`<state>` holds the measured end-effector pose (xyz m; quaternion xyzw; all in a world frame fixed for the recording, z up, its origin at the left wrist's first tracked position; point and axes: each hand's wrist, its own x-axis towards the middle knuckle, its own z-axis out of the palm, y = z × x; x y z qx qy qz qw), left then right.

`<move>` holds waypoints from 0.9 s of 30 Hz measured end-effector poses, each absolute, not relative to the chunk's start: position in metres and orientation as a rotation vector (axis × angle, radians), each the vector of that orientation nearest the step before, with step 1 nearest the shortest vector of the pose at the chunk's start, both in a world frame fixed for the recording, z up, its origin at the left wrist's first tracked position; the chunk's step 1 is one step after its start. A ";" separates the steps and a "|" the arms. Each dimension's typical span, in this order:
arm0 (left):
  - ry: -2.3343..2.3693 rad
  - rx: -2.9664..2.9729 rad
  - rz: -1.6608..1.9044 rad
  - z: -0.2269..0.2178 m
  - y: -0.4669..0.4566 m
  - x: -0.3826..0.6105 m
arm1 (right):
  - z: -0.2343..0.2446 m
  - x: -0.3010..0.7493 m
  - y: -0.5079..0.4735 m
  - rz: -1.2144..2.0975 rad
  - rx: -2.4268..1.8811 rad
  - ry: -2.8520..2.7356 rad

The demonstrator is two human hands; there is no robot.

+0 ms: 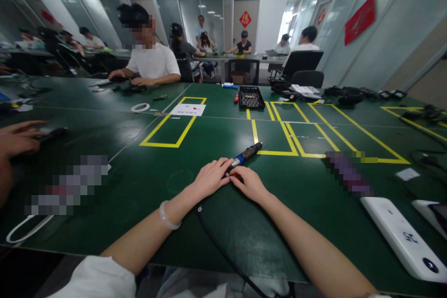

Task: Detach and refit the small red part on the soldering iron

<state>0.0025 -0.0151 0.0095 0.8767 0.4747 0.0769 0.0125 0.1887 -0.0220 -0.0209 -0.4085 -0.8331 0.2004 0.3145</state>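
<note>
A slim pen-shaped tool [246, 154] with a black grip, a silver section, a blue band and a thin tip lies slantwise on the green table, tip pointing away to the right. My left hand [213, 177] rests over its near end, fingers closed around it. My right hand [249, 182] bends its fingers in against the same end, thumb and fingertips close to my left fingertips. Between the hands, the tool's rear end is mostly hidden. A black cable [218, 247] runs from beneath my left wrist toward the table's front edge; I cannot tell whether it joins the tool.
Yellow tape [160, 144] marks rectangles on the table. Farther back are a black tray [252, 102] of small parts, a red-handled item [236, 98] and a paper sheet [188, 110]. A white power bank [401, 237] lies right. Another person's hand [21, 139] is at left; a person sits opposite.
</note>
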 end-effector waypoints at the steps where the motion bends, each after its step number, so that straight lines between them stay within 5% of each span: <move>1: 1.491 2.743 0.233 0.010 -0.013 0.000 | -0.021 0.190 -0.022 0.526 -1.086 -2.190; 27: 2.205 2.258 0.119 0.004 0.064 -0.209 | -0.021 0.197 -0.016 0.557 -1.111 -2.212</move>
